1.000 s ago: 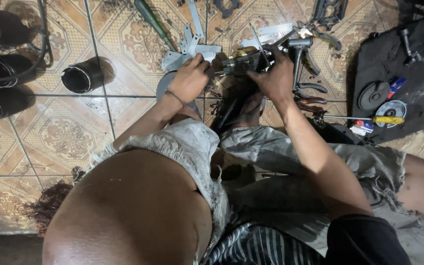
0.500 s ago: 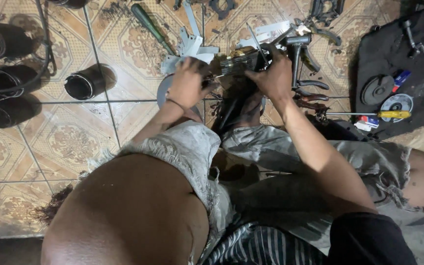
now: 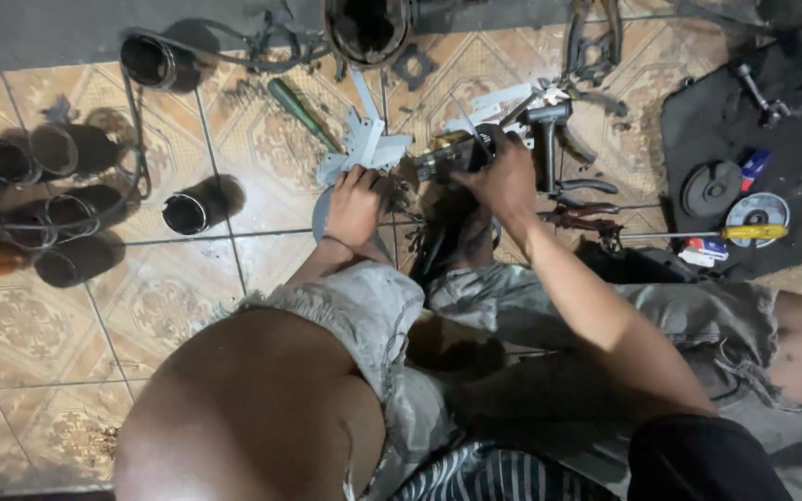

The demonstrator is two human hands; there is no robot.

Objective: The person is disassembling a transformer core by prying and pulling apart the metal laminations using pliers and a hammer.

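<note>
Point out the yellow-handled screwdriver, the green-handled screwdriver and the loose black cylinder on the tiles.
yellow-handled screwdriver (image 3: 754,232), head view, on its yellow handle.
green-handled screwdriver (image 3: 295,106), head view, on the green handle.
black cylinder (image 3: 186,212), head view, on its open rim.

Right hand (image 3: 503,176) hides the metal part (image 3: 443,160) (fingertips unseen).

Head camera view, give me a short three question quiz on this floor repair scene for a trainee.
1. True or false: both hands, the left hand and the right hand, are on the dark metal mechanical part between them.
2. Which tool lies right of the right hand on the patterned tiled floor? A) yellow-handled screwdriver B) red hammer C) blue saw
3. Fill in: the green-handled screwdriver lies ____ of the white metal bracket, seen in the image.

Key: 1 true; 2 A; 3 left.
</note>
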